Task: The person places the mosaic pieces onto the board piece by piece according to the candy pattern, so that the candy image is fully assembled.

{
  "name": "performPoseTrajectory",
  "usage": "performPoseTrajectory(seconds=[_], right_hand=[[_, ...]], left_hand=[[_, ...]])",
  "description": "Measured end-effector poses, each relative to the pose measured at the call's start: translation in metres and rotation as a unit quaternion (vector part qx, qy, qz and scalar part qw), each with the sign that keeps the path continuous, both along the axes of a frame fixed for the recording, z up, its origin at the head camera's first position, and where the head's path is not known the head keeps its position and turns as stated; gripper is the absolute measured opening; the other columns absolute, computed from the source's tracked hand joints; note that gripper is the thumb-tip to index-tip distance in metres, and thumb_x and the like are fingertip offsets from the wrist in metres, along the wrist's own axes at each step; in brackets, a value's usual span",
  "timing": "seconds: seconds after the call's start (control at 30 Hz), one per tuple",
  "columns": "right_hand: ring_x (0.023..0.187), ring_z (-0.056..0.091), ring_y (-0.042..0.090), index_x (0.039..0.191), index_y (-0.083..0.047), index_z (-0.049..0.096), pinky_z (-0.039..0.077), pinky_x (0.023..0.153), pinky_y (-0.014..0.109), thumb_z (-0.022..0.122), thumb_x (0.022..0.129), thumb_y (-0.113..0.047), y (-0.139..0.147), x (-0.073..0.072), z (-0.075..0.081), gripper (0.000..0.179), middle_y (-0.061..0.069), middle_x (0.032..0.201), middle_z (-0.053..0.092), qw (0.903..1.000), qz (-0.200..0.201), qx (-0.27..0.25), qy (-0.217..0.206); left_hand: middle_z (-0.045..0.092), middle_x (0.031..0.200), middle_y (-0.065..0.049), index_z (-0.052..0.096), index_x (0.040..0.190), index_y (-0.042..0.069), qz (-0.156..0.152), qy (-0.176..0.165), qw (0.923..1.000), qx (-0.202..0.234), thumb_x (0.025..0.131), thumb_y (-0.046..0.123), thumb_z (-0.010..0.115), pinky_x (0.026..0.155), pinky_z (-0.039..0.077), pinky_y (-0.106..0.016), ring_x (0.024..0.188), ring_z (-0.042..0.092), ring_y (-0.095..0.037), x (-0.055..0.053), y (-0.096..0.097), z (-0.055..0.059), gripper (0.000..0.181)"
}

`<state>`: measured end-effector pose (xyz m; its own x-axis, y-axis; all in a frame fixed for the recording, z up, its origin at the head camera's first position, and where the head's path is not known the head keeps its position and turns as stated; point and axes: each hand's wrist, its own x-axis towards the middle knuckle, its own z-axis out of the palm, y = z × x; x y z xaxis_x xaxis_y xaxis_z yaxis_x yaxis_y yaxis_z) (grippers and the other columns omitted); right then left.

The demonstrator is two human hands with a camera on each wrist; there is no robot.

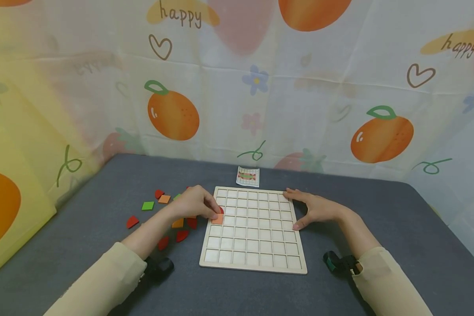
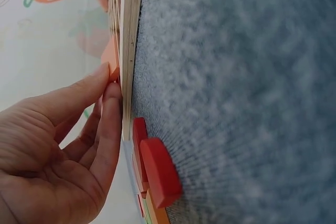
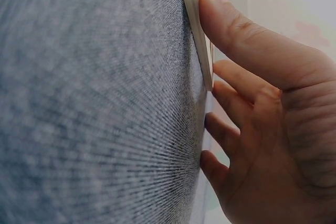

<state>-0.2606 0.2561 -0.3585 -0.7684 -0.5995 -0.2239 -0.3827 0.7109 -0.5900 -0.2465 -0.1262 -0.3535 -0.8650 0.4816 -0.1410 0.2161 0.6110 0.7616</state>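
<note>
My left hand (image 1: 195, 204) pinches an orange square tile (image 1: 217, 219) between thumb and fingers at the left edge of a wooden grid board (image 1: 253, 268). In the left wrist view the orange tile (image 2: 111, 59) tilts at the board's rim. A red piece (image 1: 221, 210) shows just behind it on the board, partly covered by the fingers. My right hand (image 1: 317, 207) rests along the board's right edge, fingers spread, thumb on the rim. In the right wrist view the thumb touches the board's edge (image 3: 197, 24).
Loose red, orange and green pieces lie left of the board, among them a green tile (image 1: 148, 206) and a red rounded piece (image 1: 132, 222). Behind the board lies a small pattern card (image 1: 248, 176). A printed curtain (image 1: 229, 109) hangs at the table's back.
</note>
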Motion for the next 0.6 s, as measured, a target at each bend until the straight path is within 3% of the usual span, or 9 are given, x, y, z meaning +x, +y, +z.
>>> performPoseTrajectory(seconds=[0.2,0.6], right_hand=[[0.154,0.002,0.044,0.157,-0.008,0.024,0.006,0.117,0.071,0.085,0.075,-0.039,0.0005,-0.0005,-0.0005,0.107,0.018,0.167,0.007,1.0000,0.003,-0.002,0.000],[0.154,0.001,0.044,0.157,-0.009,0.023,0.006,0.117,0.072,0.084,0.075,-0.039,0.0010,0.0002,-0.0007,0.107,0.018,0.167,0.006,1.0000,0.000,-0.002,-0.004]], left_hand=[[0.077,0.080,-0.006,0.079,0.090,0.005,-0.014,0.010,0.9998,0.004,0.081,0.008,0.078,0.068,0.056,-0.026,0.068,0.066,-0.009,-0.0010,-0.0004,-0.0020,0.009],[0.078,0.083,-0.007,0.080,0.088,0.006,0.002,0.020,0.9998,-0.007,0.080,0.007,0.078,0.067,0.055,-0.026,0.068,0.067,-0.008,0.0017,0.0013,-0.0016,0.009]])
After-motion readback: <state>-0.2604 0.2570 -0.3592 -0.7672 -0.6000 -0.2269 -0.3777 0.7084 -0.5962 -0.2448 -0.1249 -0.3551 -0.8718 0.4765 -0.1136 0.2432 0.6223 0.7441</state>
